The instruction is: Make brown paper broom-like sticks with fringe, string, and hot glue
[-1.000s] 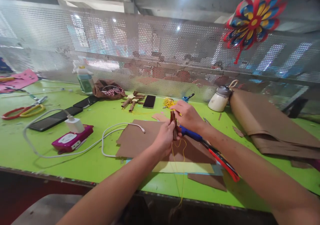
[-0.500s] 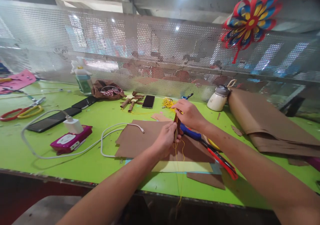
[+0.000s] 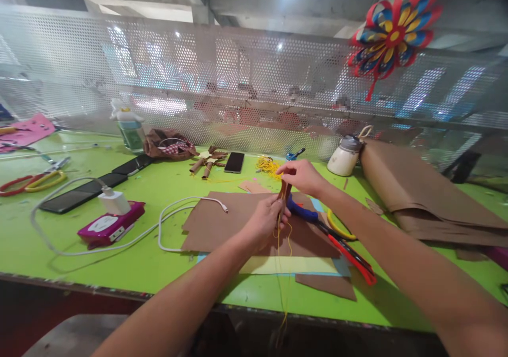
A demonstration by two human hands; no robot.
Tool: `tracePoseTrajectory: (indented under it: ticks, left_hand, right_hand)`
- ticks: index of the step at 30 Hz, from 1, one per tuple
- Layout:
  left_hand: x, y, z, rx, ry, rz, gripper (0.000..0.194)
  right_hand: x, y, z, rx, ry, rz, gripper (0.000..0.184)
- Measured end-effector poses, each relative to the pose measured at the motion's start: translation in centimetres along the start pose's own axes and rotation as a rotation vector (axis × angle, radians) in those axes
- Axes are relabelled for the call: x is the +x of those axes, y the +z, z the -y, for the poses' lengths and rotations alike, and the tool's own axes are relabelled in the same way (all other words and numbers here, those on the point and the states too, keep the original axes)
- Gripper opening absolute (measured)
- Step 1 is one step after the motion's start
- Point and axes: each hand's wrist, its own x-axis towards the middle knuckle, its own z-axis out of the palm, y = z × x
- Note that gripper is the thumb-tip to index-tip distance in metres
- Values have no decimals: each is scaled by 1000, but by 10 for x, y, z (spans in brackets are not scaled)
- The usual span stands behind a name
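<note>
My left hand (image 3: pixel 266 215) is closed around the lower part of a small brown paper piece (image 3: pixel 284 192), held upright above brown paper sheets (image 3: pixel 234 216). At its top edge, my right hand (image 3: pixel 304 177) pinches with thumb and forefinger; whether paper or thread sits in that pinch is hard to make out. Yellow thread (image 3: pixel 279 264) hangs from the piece down past the table's front edge. Just behind the hands lies a tangle of yellow thread (image 3: pixel 268 165). A blue-handled tool (image 3: pixel 304 212) rests on the sheets, partly hidden by my left hand.
Red and black handles (image 3: pixel 353 259) lie right of the sheets. Leftward are a purple power adapter (image 3: pixel 113 224) with a white cable, phones (image 3: pixel 79 192) and scissors (image 3: pixel 35 182). Brown paper rolls (image 3: pixel 208 162), a phone (image 3: pixel 234 162), a white jar (image 3: pixel 343 155) and folded brown paper (image 3: pixel 420 187) stand farther back.
My right hand has risen slightly and shifted right, showing more of the brown paper piece and the yellow handle beneath my forearm. My left hand stays closed on the piece.
</note>
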Motion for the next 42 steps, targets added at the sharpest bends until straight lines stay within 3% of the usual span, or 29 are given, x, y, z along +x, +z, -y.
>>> tracePoseTrajectory:
  ticks: [5,9,20,25,30,35,42]
  left_hand:
    - [0,1,0,-35,-5,22,16]
    - [-2,1,-2,-81,-1,18,16]
    - [1,-7,-12,-171,35,-40,15]
    - [2,-8,-14,-186,65,-93,13]
    - [3,-7,-15,-220,83,-60,7]
    - [5,-10,-14,-206,93,-174,8]
    - [7,-13,-12,-250,32,-104,12]
  right_hand:
    - [9,-14,-10,187,105,140,16]
    - [9,-18,-21,322,143,234,24]
    - [-20,13,-46,579,139,269,38]
    - [-36,20,-44,495,118,197,38]
    - [-52,27,-41,298,75,101,25]
    - [-68,32,-37,161,10,68,19]
    - [-80,31,-17,28,-127,66,19]
